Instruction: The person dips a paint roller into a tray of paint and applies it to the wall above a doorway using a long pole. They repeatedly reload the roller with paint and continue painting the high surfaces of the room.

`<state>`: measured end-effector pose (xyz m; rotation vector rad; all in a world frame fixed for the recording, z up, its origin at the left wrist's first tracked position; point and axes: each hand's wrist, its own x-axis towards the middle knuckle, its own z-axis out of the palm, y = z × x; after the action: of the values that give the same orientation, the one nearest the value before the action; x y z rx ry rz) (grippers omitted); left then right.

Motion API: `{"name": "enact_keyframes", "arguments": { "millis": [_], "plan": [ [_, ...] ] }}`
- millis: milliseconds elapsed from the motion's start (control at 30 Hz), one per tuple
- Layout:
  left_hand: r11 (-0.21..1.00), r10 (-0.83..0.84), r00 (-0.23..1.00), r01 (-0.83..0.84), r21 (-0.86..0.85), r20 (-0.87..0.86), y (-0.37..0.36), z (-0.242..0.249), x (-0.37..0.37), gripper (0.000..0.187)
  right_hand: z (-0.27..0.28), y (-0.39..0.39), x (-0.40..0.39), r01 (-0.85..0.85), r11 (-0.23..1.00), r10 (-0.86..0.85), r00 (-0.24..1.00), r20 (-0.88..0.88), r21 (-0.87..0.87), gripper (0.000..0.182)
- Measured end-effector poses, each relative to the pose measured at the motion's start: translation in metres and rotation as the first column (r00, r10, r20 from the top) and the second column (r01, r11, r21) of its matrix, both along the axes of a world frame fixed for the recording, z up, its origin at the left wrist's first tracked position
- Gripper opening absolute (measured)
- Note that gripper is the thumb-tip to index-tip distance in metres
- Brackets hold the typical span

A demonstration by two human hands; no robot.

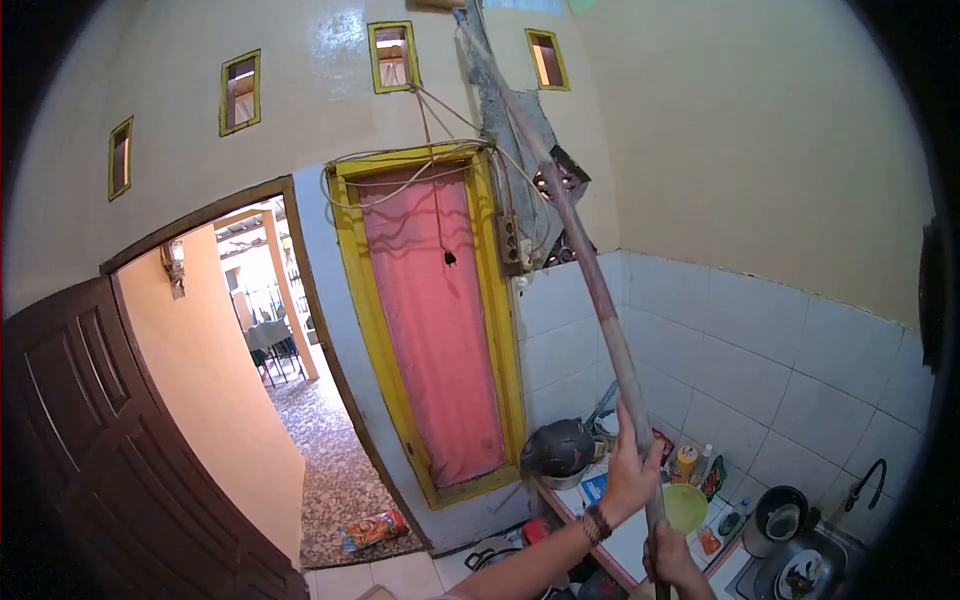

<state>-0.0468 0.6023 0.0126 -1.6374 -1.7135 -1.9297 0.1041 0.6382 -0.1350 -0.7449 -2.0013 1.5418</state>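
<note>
Pole: one, long, slender and round, slightly bowed in this wide view; surface streaked grey-brown, with a dark reddish stretch at mid-length. It runs aslant from the lower right, between the hands, up across the cement-patched wall to the top edge, where a bit of blue shows at its tip beside a tan piece cut off by the frame.

Door frame: yellow, chipped paint, filled with a creased pink cloth. Cables looped over its top; a black plug hanging before the cloth.

Wall tiles: white, glossy, square-cut, with thin joints.

Door: dark brown, moulded panels, standing open at the left onto a pebble-patterned floor.

Counter: white-topped, bearing a green bowl, rounded and smooth, just right of the pole; a dark, rounded helmet-like item at the far left end; a metal sink at the right.

Left hand: the upper one, closed partway round the pole, fingers pointing upward, one extended along the shaft; forearm rising from the bottom edge toward the right, a dark braided-looking bracelet at the wrist.

Right hand: the lower one, clasped round the pole's lower part, fingers curled, wrist near the bottom edge.
</note>
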Motion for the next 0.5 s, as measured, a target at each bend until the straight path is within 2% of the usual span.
{"name": "enact_keyframes", "arguments": {
  "millis": [33,67,133,200,267,333,367,400,433,500],
  "plan": [
    [0.994,-0.104,0.988,0.108,-0.029,0.112,-0.006,-0.008,0.006,0.081,0.010,-0.014,0.008,0.018,1.000,-0.018,1.000,0.001,-0.017,0.063],
    [0.993,-0.107,0.988,0.111,-0.033,0.108,-0.004,-0.016,0.008,0.081,0.018,-0.030,0.015,0.037,0.999,-0.037,0.999,0.002,-0.038,0.062],
    [0.997,-0.083,0.992,0.083,0.002,0.092,0.001,-0.026,0.011,0.082,0.003,-0.015,0.012,0.071,0.997,-0.072,0.997,-0.015,-0.038,0.060],
    [0.992,-0.122,0.981,0.123,0.005,0.150,0.005,-0.001,0.012,0.081,0.014,-0.007,0.012,0.099,0.995,-0.099,0.995,-0.025,-0.030,0.059],
    [0.989,-0.149,0.969,0.148,0.017,0.195,0.021,0.030,0.001,0.080,0.063,0.007,0.001,0.132,0.983,-0.129,0.991,-0.030,0.127,0.060],
    [0.991,0.020,0.999,-0.017,0.133,-0.027,0.051,0.049,-0.018,0.075,0.091,0.039,-0.020,0.198,0.865,-0.148,0.979,-0.143,0.460,0.060],
    [0.989,0.034,0.999,-0.030,0.145,-0.032,0.052,0.058,-0.021,0.075,0.117,0.046,-0.026,0.176,0.935,-0.154,0.983,-0.095,0.309,0.061],
    [1.000,-0.024,0.998,0.024,0.010,0.062,0.052,0.068,-0.024,0.071,0.143,0.053,-0.033,0.157,0.976,-0.152,0.987,-0.047,0.149,0.062],
    [0.989,-0.070,0.984,0.090,-0.119,0.162,0.051,0.075,-0.026,0.068,0.168,0.055,-0.042,0.146,0.976,-0.138,0.989,-0.057,0.160,0.062],
    [0.991,-0.073,0.984,0.091,-0.100,0.165,0.042,0.065,-0.028,0.063,0.204,0.050,-0.059,0.224,0.968,-0.205,0.966,-0.160,0.110,0.064]
  ]
}}
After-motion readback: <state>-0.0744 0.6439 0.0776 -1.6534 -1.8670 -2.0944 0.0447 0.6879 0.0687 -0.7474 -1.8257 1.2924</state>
